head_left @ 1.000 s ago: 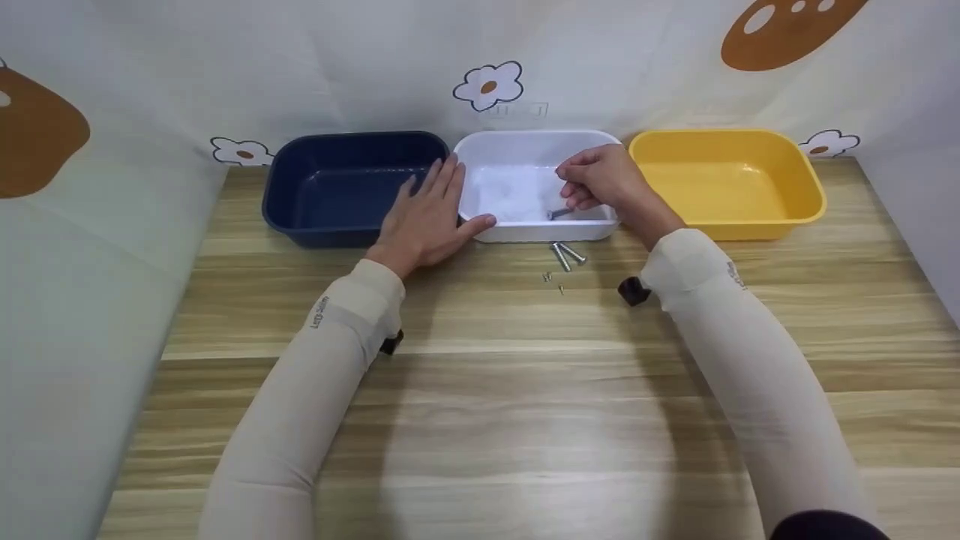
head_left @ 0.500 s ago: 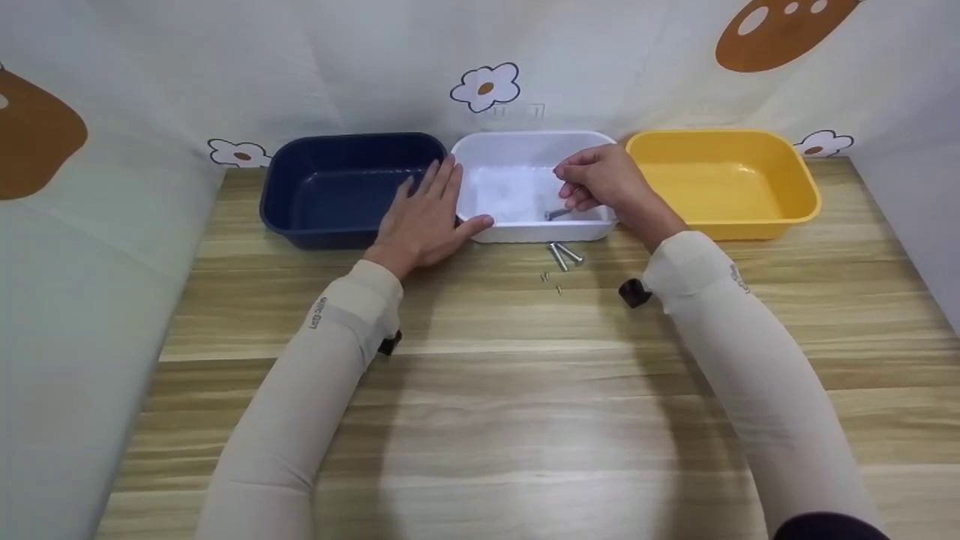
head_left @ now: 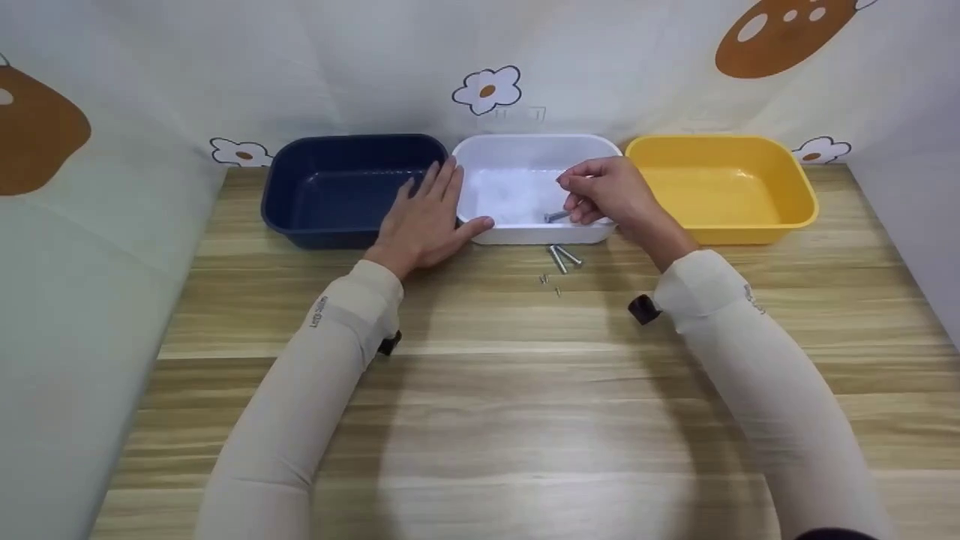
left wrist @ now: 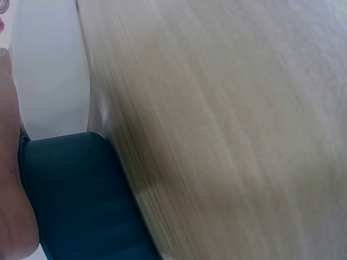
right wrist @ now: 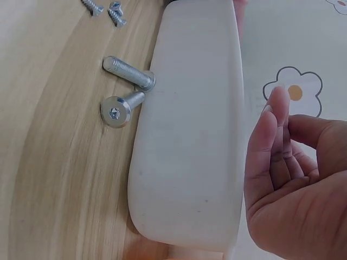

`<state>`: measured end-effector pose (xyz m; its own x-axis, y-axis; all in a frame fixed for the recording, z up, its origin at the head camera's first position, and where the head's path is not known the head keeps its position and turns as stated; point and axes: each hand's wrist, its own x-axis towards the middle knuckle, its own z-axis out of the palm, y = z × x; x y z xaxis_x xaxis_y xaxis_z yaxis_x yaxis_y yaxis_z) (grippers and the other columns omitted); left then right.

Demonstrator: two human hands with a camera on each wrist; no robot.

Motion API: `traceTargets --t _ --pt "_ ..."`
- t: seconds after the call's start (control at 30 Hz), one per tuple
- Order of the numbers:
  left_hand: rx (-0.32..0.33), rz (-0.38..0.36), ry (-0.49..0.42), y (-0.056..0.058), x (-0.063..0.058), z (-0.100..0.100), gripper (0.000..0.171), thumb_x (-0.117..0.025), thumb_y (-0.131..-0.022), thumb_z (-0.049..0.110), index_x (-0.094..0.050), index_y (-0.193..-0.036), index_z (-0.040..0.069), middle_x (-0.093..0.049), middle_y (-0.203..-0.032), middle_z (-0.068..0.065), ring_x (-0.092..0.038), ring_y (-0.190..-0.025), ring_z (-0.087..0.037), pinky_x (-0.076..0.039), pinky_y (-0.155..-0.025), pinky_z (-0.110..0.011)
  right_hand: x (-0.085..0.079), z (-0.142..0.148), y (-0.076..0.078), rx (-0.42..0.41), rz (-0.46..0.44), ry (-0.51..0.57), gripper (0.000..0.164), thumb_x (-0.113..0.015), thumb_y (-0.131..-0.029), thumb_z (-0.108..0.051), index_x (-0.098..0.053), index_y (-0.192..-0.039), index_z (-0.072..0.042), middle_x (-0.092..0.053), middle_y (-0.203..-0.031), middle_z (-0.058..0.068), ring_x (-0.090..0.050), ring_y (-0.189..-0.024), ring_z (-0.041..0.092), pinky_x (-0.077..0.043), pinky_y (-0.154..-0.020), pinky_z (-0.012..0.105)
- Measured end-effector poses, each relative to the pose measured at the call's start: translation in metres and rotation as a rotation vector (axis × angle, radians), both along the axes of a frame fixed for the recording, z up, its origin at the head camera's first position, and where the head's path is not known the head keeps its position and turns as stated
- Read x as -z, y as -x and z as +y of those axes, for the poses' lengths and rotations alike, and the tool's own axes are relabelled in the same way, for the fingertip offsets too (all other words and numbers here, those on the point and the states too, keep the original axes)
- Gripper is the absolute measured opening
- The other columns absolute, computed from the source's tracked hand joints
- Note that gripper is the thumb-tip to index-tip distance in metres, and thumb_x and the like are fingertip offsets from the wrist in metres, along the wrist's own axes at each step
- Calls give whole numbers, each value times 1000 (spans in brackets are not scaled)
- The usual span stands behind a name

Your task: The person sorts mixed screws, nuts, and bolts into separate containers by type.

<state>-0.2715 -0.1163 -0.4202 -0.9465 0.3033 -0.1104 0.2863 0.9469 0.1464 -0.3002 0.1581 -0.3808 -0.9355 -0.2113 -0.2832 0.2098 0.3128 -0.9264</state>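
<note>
My left hand [head_left: 424, 217] lies with straight fingers across the adjoining rims of the dark blue bin [head_left: 279, 217] and the white bin [head_left: 517, 235]; its thumb rests on the white bin's front rim. My right hand [head_left: 609, 196] is over the white bin's right side, fingers bent and thumb against the index finger. Whether anything small is between those fingertips is hidden. Below the fingers, a silver bolt [head_left: 553, 217] lies in the white bin, partly covered by the hand. Two large bolts [right wrist: 129, 73] lie on the table against that bin's front, with several small screws [right wrist: 116, 15] nearby.
To the right of the white bin stands a yellow bin [head_left: 750, 234]. All the bins form a row along the back of the wooden table [head_left: 480, 405], against a patterned cloth wall [head_left: 375, 75].
My right hand and forearm have shifted slightly right and toward me. The left hand stays put, and the bolts and screws keep their places.
</note>
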Motion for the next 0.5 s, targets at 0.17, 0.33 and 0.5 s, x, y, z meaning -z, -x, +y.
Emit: traceTargets --t 0.17,0.33,0.5 --pt "0 -8 -7 0 0 0 101 -20 -88 81 1 -157 11 9 -164 -3 6 -151 -24 -4 -120 -53 -1 3 -10 -17 12 41 25 -65 -94 -16 -67 -110 3 -65 -65 5 -61 -47 13 -55 -51 24" --pt "-2 -3 -1 0 -1 1 101 -20 -88 81 0 -157 11 8 -164 -3 5 -151 -24 -6 -120 -53 -2 9 -21 -42 19 63 23 -65 -94 -17 -69 -108 2 -66 -64 5 -61 -48 13 -56 -52 25" --pt "-1 -2 5 0 0 0 104 -14 -85 85 0 -157 11 9 -164 -3 5 -151 -25 -5 -120 -53 0 15 -31 -47 10 74 22 -66 -94 -17 -70 -106 1 -66 -63 6 -61 -47 13 -55 -51 25"
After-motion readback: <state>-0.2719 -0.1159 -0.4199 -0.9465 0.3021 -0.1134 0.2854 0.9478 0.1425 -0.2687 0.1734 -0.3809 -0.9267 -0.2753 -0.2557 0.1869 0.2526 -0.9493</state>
